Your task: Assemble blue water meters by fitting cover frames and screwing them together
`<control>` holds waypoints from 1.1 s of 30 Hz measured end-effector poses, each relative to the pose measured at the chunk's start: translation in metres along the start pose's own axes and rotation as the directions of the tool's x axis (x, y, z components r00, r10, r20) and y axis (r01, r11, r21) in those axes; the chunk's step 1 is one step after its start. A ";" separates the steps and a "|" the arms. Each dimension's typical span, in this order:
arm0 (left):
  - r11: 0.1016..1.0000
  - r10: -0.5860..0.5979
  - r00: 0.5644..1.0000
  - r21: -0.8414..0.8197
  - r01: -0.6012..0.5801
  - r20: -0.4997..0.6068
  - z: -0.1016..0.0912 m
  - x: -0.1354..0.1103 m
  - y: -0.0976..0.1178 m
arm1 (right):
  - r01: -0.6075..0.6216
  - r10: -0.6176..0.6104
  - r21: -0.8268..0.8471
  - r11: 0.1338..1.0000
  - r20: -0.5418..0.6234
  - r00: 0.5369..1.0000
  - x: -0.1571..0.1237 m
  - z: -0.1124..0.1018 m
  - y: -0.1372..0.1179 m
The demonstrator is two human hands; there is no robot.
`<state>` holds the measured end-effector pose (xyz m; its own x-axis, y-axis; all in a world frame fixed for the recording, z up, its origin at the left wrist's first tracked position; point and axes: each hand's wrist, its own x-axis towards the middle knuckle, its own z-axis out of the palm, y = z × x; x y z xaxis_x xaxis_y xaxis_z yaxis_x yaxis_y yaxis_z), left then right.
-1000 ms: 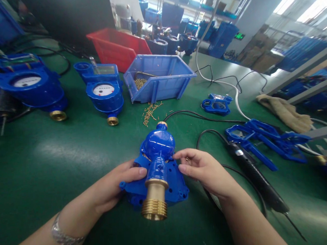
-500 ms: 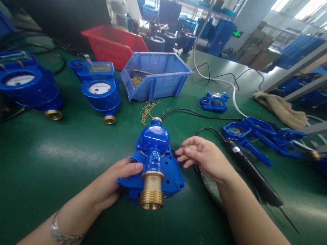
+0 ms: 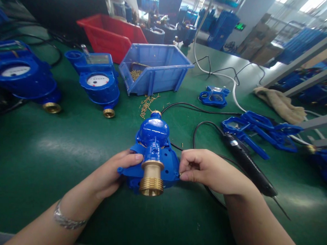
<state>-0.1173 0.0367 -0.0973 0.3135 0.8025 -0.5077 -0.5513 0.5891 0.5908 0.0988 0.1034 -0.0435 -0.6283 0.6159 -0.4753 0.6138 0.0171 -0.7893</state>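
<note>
The blue meter is front and centre over the green table, dome upward, threaded brass end toward six o'clock. At eight o'clock the left hand grips its casing; at four, the right hand pinches a tiny brass screw by the casing's edge. Loose screws and a blue bin lie at twelve, a black screwdriver at three.
</note>
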 end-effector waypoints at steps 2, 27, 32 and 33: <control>1.000 -0.002 1.000 0.003 0.002 0.012 -0.002 0.001 -0.001 | -0.019 0.020 0.051 0.999 -0.013 1.000 0.001 0.002 0.001; 0.998 0.060 0.990 -0.014 -0.063 -0.128 0.006 0.000 -0.009 | 0.319 0.151 0.748 0.582 -0.485 0.861 -0.024 0.027 0.016; 0.996 0.072 0.968 -0.040 -0.084 -0.242 0.022 0.001 -0.018 | 0.442 0.142 0.670 0.596 -0.630 0.763 -0.041 0.064 0.015; 0.995 0.074 0.964 -0.042 -0.087 -0.255 0.026 0.001 -0.020 | 0.455 0.132 0.661 0.597 -0.640 0.757 -0.041 0.074 0.014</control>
<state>-0.0861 0.0285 -0.0934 0.0649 0.7931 -0.6057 -0.6082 0.5126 0.6060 0.0985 0.0203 -0.0637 -0.0884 0.9726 -0.2151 -0.2351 -0.2303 -0.9443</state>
